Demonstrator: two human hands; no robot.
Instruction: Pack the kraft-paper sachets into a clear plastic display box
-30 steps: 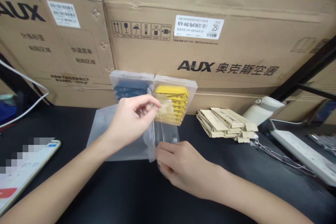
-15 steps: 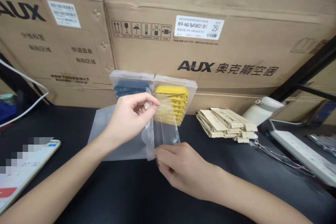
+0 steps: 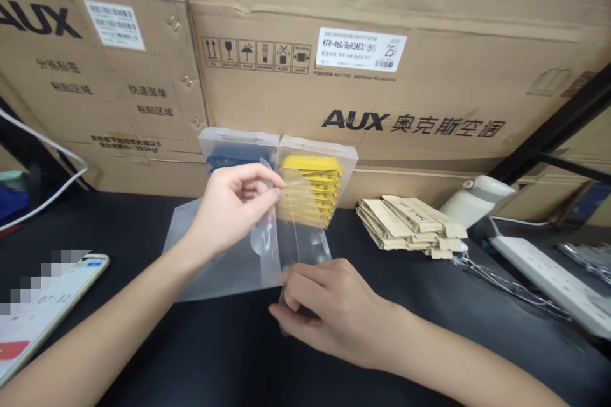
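Observation:
A clear, frosted plastic sheet with fold lines (image 3: 214, 267), like a box blank laid partly flat, spreads over the dark table. My left hand (image 3: 241, 203) pinches its upper edge between thumb and fingertips. Lower down, my right hand (image 3: 329, 308) grips the sheet's near end, with the thumb apart below the fingers. Behind the hands stand two translucent plastic boxes: one holds blue packets (image 3: 238, 159), partly hidden by my left hand, and the other holds a stack of yellow packets (image 3: 329, 181), partly seen through the sheet.
Beige paper packets (image 3: 410, 226) lie piled on the right, beside a white bottle (image 3: 477, 200) and a white power strip (image 3: 548, 280). A phone (image 3: 48, 311) rests at the left. Large cardboard cartons (image 3: 267, 102) close off the back.
The plastic sheet's fold has turned a little, and its left panel has shifted slightly right and down. My right thumb has moved away from the fingers. My left hand keeps its pinch.

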